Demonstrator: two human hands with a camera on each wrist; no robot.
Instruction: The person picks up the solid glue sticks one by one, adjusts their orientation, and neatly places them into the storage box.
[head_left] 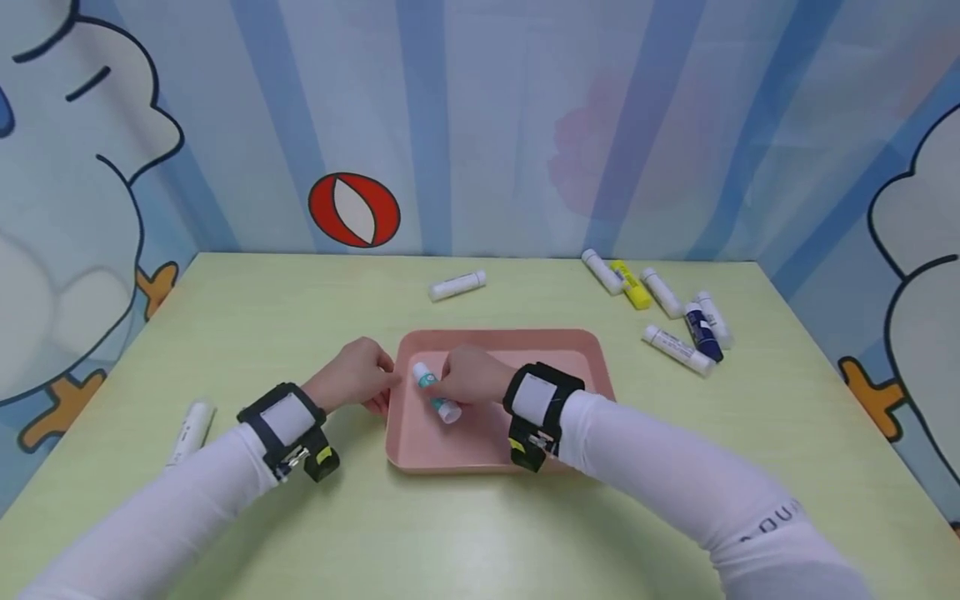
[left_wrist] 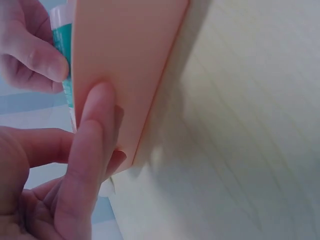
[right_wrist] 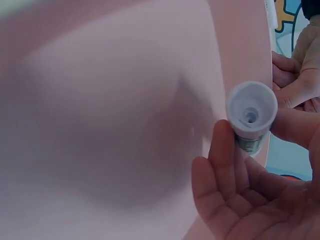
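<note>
In the head view, a teal-and-white glue stick [head_left: 426, 379] is in the left part of a pink tray [head_left: 480, 437] on the pale counter [head_left: 480, 533]. Its long axis runs diagonally, one white end pointing far and left, the other near and right. The right hand [head_left: 477, 375] has a narrow grip, pinching the stick around its teal middle. The left hand [head_left: 356, 375] is at the tray's left side, its grip narrow too, thumb and fingers holding the rim. Behind the tray lies a lone white stick [head_left: 457, 286]; a loose group of white, yellow and dark blue sticks [head_left: 675, 317] lies at the far right, and another white stick [head_left: 192, 429] is beside the left sleeve [head_left: 187, 492]. In the left wrist view, left fingers lie along the tray's outer wall; past the rim the teal stick stands nearly vertical in the picture, leaning slightly, a white end uppermost, with right-hand fingers against it. In the right wrist view, the stick's hollow white end faces the camera, a small shaft inside, so its long axis is strongly foreshortened between thumb and fingers.
</note>
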